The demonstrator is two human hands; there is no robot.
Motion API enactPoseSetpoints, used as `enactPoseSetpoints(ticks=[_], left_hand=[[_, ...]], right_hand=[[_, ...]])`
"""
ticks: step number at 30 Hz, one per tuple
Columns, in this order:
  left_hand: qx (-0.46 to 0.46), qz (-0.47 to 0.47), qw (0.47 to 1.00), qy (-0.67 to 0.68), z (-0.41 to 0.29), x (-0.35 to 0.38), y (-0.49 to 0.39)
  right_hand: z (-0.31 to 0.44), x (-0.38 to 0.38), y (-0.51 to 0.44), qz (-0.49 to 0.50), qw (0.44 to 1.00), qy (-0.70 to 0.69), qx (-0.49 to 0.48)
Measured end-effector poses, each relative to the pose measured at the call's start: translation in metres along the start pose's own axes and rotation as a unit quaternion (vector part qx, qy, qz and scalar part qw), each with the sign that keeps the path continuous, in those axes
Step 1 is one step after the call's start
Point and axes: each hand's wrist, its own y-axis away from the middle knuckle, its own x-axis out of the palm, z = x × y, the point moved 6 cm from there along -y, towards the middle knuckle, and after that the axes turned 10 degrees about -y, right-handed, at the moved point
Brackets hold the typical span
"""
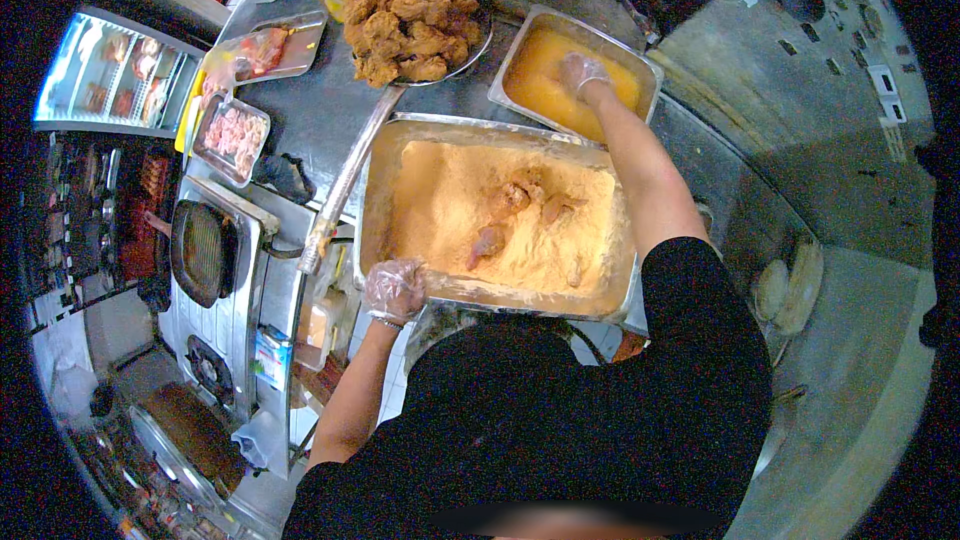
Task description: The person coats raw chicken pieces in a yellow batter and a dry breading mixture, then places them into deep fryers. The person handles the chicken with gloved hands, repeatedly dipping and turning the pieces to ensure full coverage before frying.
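Note:
In front of me sits a large metal tray (491, 124) of pale yellow breading flour (442, 202). Several raw chicken pieces (489, 241), partly coated, lie in the flour right of its middle. My left hand (395, 290), in a clear plastic glove, is curled over the near left corner of this tray. Beyond the tray's far right side stands a smaller metal pan (517, 94) of orange, batter-like liquid (547, 52). My right hand (585, 76), also gloved, reaches into that liquid. Its fingers are partly submerged, so I cannot see whether they hold anything.
Fried chicken (416, 26) is heaped in a strainer whose long metal handle (352, 172) runs alongside the flour tray. Farther left are a metal tray (304, 45) with bagged meat and a small tray of raw meat (234, 136). A grill pan (201, 251) rests on the stove.

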Motion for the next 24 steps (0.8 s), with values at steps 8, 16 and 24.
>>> enactPoseSetpoints(ticks=[8, 16, 24], left_hand=[[0.01, 0.031, 0.999, -0.034, -0.001, 0.002, 0.002], [0.002, -0.014, 0.999, -0.049, -0.002, -0.001, 0.001], [0.003, -0.03, 0.999, -0.041, 0.001, 0.007, 0.007]], right_hand=[[-0.002, -0.047, 0.033, -0.032, 0.998, -0.053, 0.022], [-0.017, -0.093, 0.069, -0.067, 0.997, -0.011, 0.021], [-0.011, -0.123, 0.121, -0.129, 0.99, 0.026, 0.059]])
